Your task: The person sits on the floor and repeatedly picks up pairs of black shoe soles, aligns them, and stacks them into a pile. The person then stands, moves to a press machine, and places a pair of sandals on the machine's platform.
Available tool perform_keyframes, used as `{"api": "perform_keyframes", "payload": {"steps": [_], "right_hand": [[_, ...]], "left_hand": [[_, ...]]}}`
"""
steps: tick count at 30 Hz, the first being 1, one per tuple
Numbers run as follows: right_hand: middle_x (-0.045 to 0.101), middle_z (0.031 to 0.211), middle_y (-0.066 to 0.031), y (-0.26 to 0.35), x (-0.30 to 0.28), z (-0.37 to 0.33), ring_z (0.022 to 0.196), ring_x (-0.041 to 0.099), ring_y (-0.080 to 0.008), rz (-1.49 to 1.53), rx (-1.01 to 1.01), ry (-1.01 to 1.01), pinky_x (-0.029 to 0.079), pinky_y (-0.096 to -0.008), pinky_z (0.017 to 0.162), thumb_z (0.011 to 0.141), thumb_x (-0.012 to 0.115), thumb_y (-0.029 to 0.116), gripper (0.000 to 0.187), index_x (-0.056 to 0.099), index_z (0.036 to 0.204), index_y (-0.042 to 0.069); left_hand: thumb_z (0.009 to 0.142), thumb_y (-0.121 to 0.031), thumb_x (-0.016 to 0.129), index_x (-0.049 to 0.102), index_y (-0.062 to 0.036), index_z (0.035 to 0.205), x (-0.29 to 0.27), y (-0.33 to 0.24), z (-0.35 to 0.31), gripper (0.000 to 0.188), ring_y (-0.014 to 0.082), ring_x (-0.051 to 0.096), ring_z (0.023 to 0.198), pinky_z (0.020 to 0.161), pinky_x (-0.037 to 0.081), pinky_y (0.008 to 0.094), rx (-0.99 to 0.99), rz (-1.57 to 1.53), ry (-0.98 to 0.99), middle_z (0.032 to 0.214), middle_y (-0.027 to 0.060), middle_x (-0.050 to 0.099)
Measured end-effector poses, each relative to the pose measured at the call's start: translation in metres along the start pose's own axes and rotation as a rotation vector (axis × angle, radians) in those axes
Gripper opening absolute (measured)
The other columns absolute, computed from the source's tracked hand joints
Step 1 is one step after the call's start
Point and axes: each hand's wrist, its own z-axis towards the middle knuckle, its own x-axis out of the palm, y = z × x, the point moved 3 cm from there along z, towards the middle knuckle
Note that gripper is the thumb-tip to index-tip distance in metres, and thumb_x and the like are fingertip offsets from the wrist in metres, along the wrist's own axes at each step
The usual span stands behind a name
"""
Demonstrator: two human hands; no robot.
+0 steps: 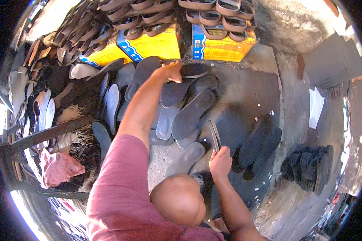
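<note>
A: What's my right hand (221,161) got?

B: A slim sole (215,135), seen edge-on — your fingers are pinching its near end, and the rest sticks out just right of the pile (192,114).

A: And my left hand (170,72)?

B: Way up at the far side of the pile, near the yellow boxes (161,45), right by a dark sole (196,70). Fingers look bent, but honestly can't tell if they're gripping anything.

A: What else is around?

B: Brown sandals (151,19) on the boxes, pink cloth (61,168) off to your left, black sandals (309,168) well over right.
</note>
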Motion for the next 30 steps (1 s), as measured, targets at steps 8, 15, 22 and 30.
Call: {"api": "perform_keyframes", "payload": {"steps": [8,15,22,30], "right_hand": [[0.066,0.107,-0.0169,-0.009,0.008,0.008,0.098,0.070,-0.0340,0.058,0.014,0.112,0.056,-0.0444,0.079,0.093,0.072,0.033,0.047,0.052,0.119,0.001],[0.061,0.136,-0.0158,0.018,-0.073,0.032,0.122,0.060,-0.0297,1.868,0.414,0.510,0.047,-0.0418,0.106,0.095,0.074,0.021,0.061,0.047,0.142,-0.007],[0.046,0.148,-0.0341,0.006,-0.061,0.030,0.137,0.048,-0.0442,1.046,0.216,-0.175,0.038,-0.0462,0.116,0.091,0.079,0.040,0.094,0.030,0.149,-0.015],[0.062,0.123,-0.0188,0.004,-0.054,0.016,0.113,0.065,-0.0419,0.360,0.135,0.055,0.056,-0.0480,0.093,0.083,0.083,0.043,0.076,0.048,0.133,-0.004]], "left_hand": [[0.061,-0.042,0.091,0.039,0.0021,0.149,0.038,0.034,-0.088,0.112,0.0443,0.049,0.135,0.113,0.045,0.0470,-0.054,-0.545,-0.665,0.143,0.0298,0.047],[0.097,-0.023,0.072,0.040,0.0037,0.146,0.154,-0.092,-0.205,0.064,0.0417,0.056,0.127,0.107,0.045,0.0438,0.049,-1.051,-0.623,0.130,0.0282,0.056],[0.097,-0.027,0.071,0.053,0.0012,0.135,0.129,-0.069,-0.169,0.051,0.0416,0.058,0.116,0.101,0.047,0.0475,0.076,-0.714,-0.938,0.127,0.0248,0.060],[0.084,-0.033,0.077,0.047,-0.0117,0.149,0.079,0.048,-0.118,0.074,0.0344,0.041,0.144,0.112,0.035,0.0618,-0.282,-0.115,-0.673,0.151,0.0135,0.048]]}}
